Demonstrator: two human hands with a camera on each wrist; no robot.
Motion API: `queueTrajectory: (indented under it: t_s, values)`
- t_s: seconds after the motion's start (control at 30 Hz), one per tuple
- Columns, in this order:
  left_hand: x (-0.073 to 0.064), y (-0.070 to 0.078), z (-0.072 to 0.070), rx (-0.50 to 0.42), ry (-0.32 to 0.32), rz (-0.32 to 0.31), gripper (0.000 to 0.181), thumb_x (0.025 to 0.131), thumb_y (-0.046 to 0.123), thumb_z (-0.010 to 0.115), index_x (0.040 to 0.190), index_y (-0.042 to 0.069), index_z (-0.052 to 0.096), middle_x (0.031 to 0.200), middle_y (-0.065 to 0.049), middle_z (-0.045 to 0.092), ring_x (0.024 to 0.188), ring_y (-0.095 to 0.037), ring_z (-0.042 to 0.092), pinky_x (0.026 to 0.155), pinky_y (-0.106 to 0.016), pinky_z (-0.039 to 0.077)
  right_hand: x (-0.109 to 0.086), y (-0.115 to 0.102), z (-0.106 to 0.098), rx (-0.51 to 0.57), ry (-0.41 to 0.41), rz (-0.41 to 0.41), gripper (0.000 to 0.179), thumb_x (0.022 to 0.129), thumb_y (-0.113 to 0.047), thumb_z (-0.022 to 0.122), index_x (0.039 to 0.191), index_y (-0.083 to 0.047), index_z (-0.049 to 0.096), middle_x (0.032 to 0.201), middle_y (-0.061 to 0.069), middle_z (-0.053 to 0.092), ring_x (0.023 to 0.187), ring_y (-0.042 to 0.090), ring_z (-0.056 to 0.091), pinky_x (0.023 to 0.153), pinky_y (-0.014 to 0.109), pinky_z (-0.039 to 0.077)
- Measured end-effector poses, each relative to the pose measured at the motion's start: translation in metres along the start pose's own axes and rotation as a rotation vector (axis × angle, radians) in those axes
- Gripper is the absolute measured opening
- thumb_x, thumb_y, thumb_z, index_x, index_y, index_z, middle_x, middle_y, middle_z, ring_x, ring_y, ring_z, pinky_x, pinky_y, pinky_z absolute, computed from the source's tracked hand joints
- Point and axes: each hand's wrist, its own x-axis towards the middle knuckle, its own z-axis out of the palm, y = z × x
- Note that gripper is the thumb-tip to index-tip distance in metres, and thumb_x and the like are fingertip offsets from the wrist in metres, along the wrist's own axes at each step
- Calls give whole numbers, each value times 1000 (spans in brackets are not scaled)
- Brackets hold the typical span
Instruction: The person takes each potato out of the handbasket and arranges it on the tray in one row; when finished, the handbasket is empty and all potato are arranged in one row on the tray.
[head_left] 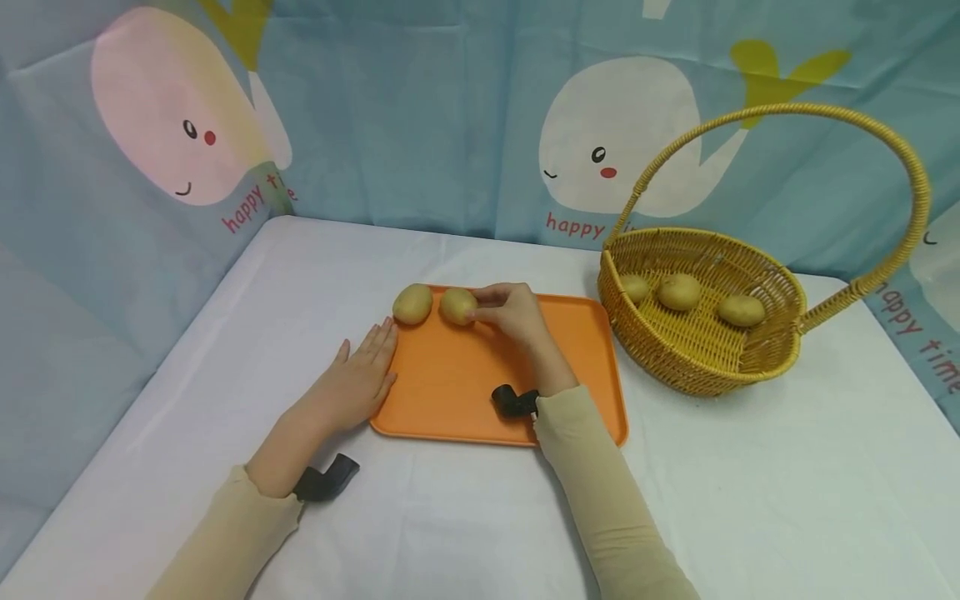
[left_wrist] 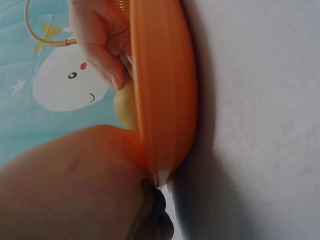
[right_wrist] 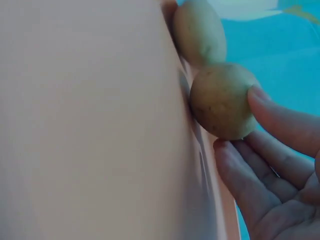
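Observation:
An orange tray (head_left: 450,375) lies on the white table. At its far left corner sits one potato (head_left: 412,305). Just right of it is a second potato (head_left: 458,307), which my right hand (head_left: 517,317) pinches between thumb and fingers; the right wrist view shows this potato (right_wrist: 224,101) at the fingertips, close to the other potato (right_wrist: 199,32). My left hand (head_left: 358,379) rests against the tray's left edge with its fingers straight. In the left wrist view that hand (left_wrist: 75,175) touches the tray's rim (left_wrist: 165,90).
A woven basket (head_left: 667,358) with a tall arched handle stands right of the tray, holding three potatoes (head_left: 678,292). Dark wrist mounts (head_left: 326,479) sit at both wrists. A blue curtain (head_left: 405,108) with whale prints hangs behind and beside the table.

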Motion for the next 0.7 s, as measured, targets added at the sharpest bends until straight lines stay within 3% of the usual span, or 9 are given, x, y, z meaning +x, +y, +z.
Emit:
queueTrajectory:
  t_s: [0.4, 0.7]
  values:
    - [1, -1, 2, -18, -10, -9, 62, 100, 20, 41, 148, -7, 11, 155, -21, 6, 142, -37, 9, 107, -63, 9, 0, 1, 9, -96, 75, 7, 31, 71, -13, 83, 98, -1, 74, 93, 11, 72, 92, 19, 66, 84, 29, 49]
    - [0, -1, 1, -12, -1, 3, 61, 100, 19, 41, 147, -8, 12, 155, -23, 8, 141, -38, 11, 107, -63, 10, 1, 5, 10, 0, 51, 19, 26, 74, -9, 80, 97, 2, 73, 96, 14, 71, 91, 20, 62, 72, 23, 47]
